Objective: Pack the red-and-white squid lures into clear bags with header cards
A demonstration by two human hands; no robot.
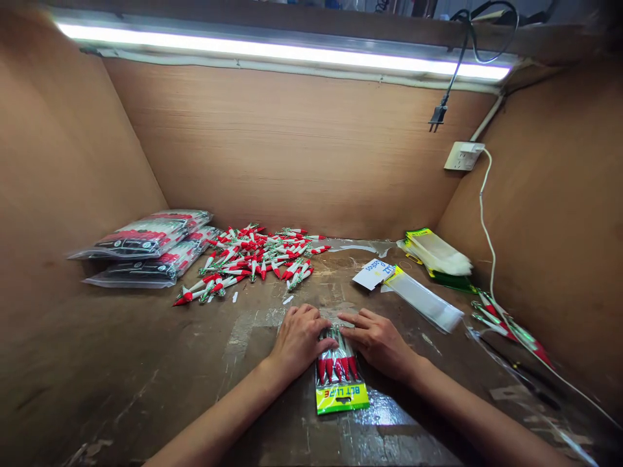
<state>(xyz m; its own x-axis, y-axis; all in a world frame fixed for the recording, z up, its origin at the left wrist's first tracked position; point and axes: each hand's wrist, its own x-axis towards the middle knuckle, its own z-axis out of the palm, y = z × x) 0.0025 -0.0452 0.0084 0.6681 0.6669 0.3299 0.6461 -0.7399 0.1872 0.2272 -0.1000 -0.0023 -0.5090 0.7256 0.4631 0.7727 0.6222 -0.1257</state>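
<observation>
A clear packet of fishing lures (339, 370) lies flat on the worktop in front of me. Several red and white lures sit side by side in it, red tips towards me, above a yellow and green header printed "BCT LURE", upside down from here. My left hand (302, 336) grips the far left corner, its thumb across the plastic and its fingers curled at the edge. At the far right corner, my right hand (382, 340) rests with its fingers stretched out, index and middle fingertips at the packet's edge. The packet's far end is partly hidden by both hands.
A heap of loose lures (263, 253) lies at the back, beside stacked full bags (150, 243) on the left. To the right are a white card (374, 274), an empty sleeve (423, 299), more sleeves (440, 253), several lures (511, 327) and a white cable (492, 240).
</observation>
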